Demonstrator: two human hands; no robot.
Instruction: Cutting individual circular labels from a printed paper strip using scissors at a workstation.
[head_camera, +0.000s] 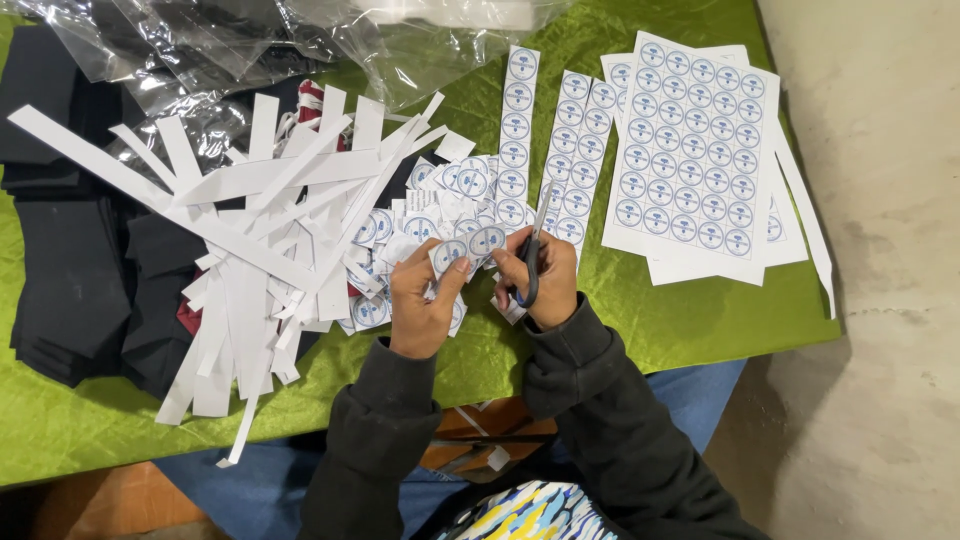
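Scissors perhaps on label strip

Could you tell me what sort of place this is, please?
Probably a small craft or packing workbench: a green cloth, sheets of round stickers, cut paper strips, and scissors in the right hand.

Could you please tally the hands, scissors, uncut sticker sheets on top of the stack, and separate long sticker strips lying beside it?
Hands: 2 (left hand, right hand)
Scissors: 1
Full sticker sheet on top: 1
Long sticker strips: 2 (single strip, double strip)
Total: 6
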